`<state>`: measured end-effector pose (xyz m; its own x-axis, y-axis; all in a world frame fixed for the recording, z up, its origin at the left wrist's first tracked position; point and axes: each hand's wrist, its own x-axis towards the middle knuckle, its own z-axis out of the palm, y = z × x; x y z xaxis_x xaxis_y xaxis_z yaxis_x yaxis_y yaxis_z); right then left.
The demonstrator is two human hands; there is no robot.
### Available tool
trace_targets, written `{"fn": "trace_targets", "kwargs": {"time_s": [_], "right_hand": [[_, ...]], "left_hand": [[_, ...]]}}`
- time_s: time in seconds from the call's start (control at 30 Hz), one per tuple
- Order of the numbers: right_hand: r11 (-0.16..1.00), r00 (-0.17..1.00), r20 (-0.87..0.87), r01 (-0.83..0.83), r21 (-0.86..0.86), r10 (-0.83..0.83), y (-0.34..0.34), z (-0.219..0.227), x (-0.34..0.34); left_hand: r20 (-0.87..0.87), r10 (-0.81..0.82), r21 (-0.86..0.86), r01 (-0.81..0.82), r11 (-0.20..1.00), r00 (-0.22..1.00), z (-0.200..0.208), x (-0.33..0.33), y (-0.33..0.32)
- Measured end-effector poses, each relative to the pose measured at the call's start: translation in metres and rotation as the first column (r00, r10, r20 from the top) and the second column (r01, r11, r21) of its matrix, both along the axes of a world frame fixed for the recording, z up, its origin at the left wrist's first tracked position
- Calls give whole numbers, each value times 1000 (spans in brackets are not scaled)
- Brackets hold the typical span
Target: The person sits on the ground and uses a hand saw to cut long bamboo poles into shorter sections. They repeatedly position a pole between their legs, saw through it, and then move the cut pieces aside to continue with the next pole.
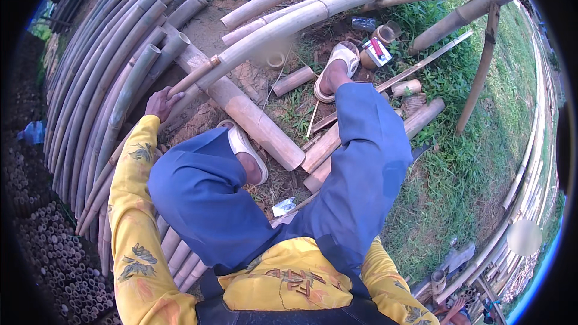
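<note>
Shirt of yellow leaf-patterned fabric (283, 271) occupies the lower centre, worn by a seated person with loose dark-blue trousers (208, 195), knees spread. Left hand (161, 103): extended forward and left, fingers closed around the near end of a smooth brown cylindrical rod (194, 76). The rod points away to the right; its ringed far end meets or overlaps the near end of a long, pale, curved bamboo pole (325, 9); which of the two cannot be told. Right hand: identification uncertain; a small hand-like shape shows at the lower right edge, ownership and grip cannot be told.

Between the knees lies a small white-and-silver packet (283, 207). Beige open sandals (242, 144) are on both feet. Beside the left foot, a thick pale bamboo log (259, 121) runs diagonally, its cut end facing the seated person. Beyond it lies a short tan bamboo section (293, 81). Just beside the right foot stands a rounded brown container (368, 57) with a white-and-red box (377, 52) at its top. To the left, grey-green bamboo poles (108, 78) lie stacked side by side. To the right, a slim brown stick (478, 72) leans over green grass (448, 204).
</note>
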<state>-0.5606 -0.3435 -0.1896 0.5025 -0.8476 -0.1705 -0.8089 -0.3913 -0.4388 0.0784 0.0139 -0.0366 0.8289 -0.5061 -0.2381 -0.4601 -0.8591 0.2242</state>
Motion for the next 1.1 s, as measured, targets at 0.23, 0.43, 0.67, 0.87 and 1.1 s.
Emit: {"fn": "trace_targets", "kwargs": {"time_s": [0.23,0.43,0.67,0.87,1.1], "right_hand": [[853,858,89,482,198,-506,5,22,-1],[635,525,374,713,296,-764,11,116,-20],[894,784,576,404,-192,-230,46,280,-67],[947,718,621,-195,-254,315,38,353,44],[836,610,792,-450,314,30,78,287,239]], "left_hand": [[-25,61,3,-61,998,998,4,-14,14],[-33,36,60,-34,998,999,-2,-19,4],[-47,68,110,-63,992,997,0,-11,-28],[-66,-11,75,16,997,998,-1,-11,-27],[23,35,122,-37,992,999,3,-18,-19]]}}
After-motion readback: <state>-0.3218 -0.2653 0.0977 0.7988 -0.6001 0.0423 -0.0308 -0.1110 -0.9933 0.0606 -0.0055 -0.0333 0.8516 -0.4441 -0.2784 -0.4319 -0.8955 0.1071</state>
